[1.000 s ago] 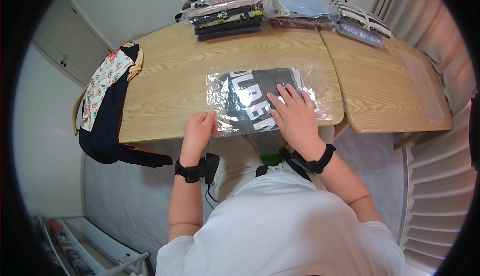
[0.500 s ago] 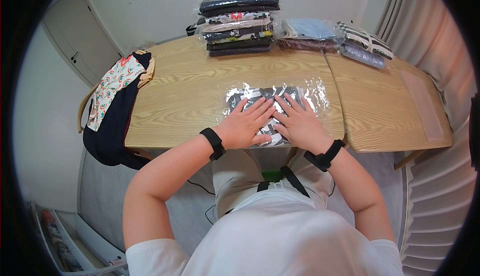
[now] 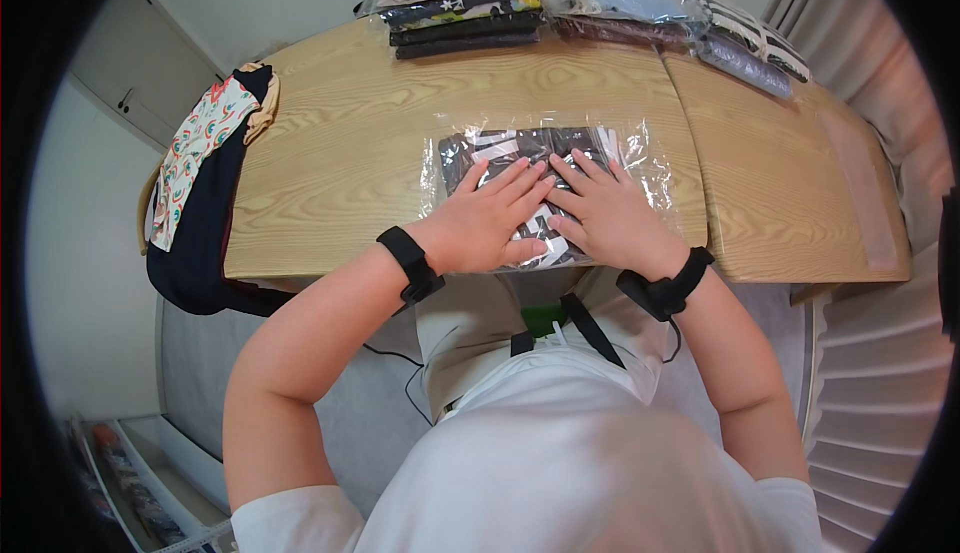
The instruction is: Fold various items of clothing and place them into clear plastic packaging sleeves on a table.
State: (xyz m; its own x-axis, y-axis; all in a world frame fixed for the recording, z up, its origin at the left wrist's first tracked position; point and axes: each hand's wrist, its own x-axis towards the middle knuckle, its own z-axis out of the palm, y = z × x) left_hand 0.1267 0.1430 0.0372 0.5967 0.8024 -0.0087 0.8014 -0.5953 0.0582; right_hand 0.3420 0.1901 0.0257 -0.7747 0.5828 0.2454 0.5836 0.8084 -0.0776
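A clear plastic bag [image 3: 640, 158] holding a folded black garment with white print [image 3: 490, 148] lies flat near the front edge of the wooden table [image 3: 330, 163]. My left hand [image 3: 490, 218] and my right hand [image 3: 610, 215] both rest palm down on the bag, side by side, fingers spread and pointing away from me. Neither hand grips anything. Black bands sit on both wrists.
A stack of bagged folded clothes [image 3: 455, 3] stands at the table's far edge, with more flat bagged garments [image 3: 690, 18] to its right. A patterned cloth over a dark bag [image 3: 205, 173] hangs off the left end. Pale strips lie on the right table part [image 3: 860, 193].
My left hand moved from the table's front edge up onto the bag. Both hands now lie flat together on it. The view has tilted closer to the table.
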